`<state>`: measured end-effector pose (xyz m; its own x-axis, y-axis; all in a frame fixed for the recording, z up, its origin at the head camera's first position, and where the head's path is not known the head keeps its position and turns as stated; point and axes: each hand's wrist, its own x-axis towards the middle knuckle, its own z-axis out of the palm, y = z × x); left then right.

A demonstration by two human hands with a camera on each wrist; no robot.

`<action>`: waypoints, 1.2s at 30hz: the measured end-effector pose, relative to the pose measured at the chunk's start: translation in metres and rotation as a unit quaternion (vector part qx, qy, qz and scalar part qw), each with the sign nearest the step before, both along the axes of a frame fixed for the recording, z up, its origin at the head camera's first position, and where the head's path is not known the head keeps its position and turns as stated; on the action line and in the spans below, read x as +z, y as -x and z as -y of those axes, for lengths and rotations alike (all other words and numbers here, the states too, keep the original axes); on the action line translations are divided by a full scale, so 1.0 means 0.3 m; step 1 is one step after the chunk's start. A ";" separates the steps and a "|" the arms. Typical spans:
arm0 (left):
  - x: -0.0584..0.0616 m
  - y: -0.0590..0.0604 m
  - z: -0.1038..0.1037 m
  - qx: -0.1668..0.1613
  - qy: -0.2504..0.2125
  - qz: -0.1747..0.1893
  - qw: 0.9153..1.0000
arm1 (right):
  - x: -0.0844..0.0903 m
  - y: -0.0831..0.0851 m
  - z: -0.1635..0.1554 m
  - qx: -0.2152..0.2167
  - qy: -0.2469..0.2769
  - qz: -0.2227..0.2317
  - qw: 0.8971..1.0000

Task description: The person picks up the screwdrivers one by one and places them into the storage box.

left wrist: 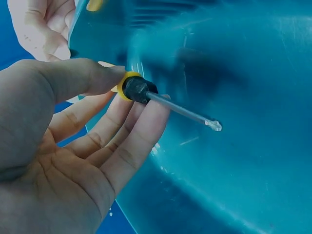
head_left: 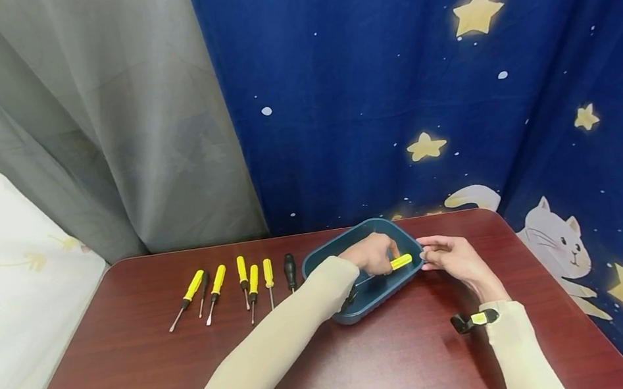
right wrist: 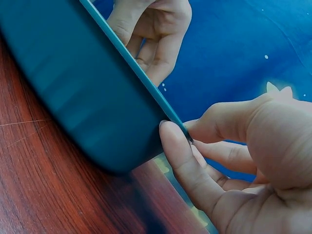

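Note:
Inside a dark teal plastic bin (head_left: pixel 382 292), my left hand (head_left: pixel 372 254) pinches a screwdriver (left wrist: pixel 138 88) between thumb and fingers. Its yellow handle (head_left: pixel 401 261) points right toward the bin's end. The left wrist view shows its black collar and metal shaft (left wrist: pixel 180 109), tip over the bin floor. My right hand (head_left: pixel 457 260) grips the bin's right end. In the right wrist view, its thumb and fingers pinch the rim (right wrist: pixel 146 80) at a corner.
Left of the bin lie several screwdrivers in a loose row. Most have yellow handles (head_left: pixel 218 279); a black-handled screwdriver (head_left: pixel 290 270) lies closest to the bin. The reddish-brown table (head_left: pixel 105 383) backs onto grey and blue curtains (head_left: pixel 336 118).

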<state>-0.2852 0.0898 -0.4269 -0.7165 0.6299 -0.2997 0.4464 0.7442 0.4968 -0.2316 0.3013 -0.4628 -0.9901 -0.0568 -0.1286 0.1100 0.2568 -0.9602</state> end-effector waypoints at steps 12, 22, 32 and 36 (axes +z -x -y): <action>-0.017 0.002 -0.035 0.005 0.033 0.037 0.999 | -0.008 -0.003 -0.003 0.004 0.002 0.001 1.000; -0.032 -0.002 -0.063 -0.001 0.060 0.033 0.998 | -0.011 -0.002 -0.010 0.004 0.002 0.001 1.000; -0.047 -0.008 -0.078 -0.031 0.094 0.010 0.995 | -0.016 0.003 -0.005 0.001 0.007 -0.001 1.000; -0.047 -0.011 -0.077 -0.043 0.100 0.007 0.994 | -0.017 0.005 -0.004 -0.001 0.006 0.005 1.000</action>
<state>-0.2820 0.1129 -0.4409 -0.6573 0.6158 -0.4345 0.5072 0.7878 0.3493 -0.2330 0.3025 -0.4680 -0.9888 -0.0570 -0.1376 0.1197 0.2451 -0.9621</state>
